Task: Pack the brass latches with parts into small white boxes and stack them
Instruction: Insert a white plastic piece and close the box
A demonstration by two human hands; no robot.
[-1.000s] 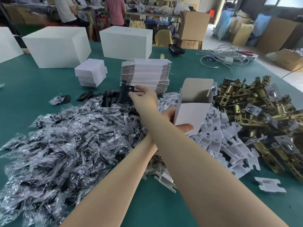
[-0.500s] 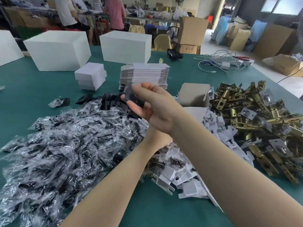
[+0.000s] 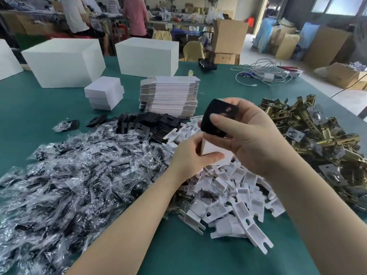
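My left hand (image 3: 191, 155) grips a small white box (image 3: 213, 150) from below, over the pile of white plastic inserts (image 3: 234, 197). My right hand (image 3: 246, 133) pinches a bent black plate (image 3: 217, 119) right above the box's top, with the box partly hidden behind it. A heap of brass latches (image 3: 315, 139) lies to the right. Clear bags of dark parts (image 3: 65, 175) cover the left. More black plates (image 3: 147, 124) lie in a row behind the bags. Three closed small white boxes (image 3: 104, 92) are stacked at the back left.
A stack of flat box blanks (image 3: 169, 96) stands behind my hands. Large white boxes (image 3: 63, 60) (image 3: 147, 55) sit at the far side of the green table (image 3: 178, 251). Cables (image 3: 264, 74) lie at the back right. People stand beyond the table.
My right hand has carried the black plate from the row at the back over to the white box. My left hand has kept hold of the box, now lower and nearer.
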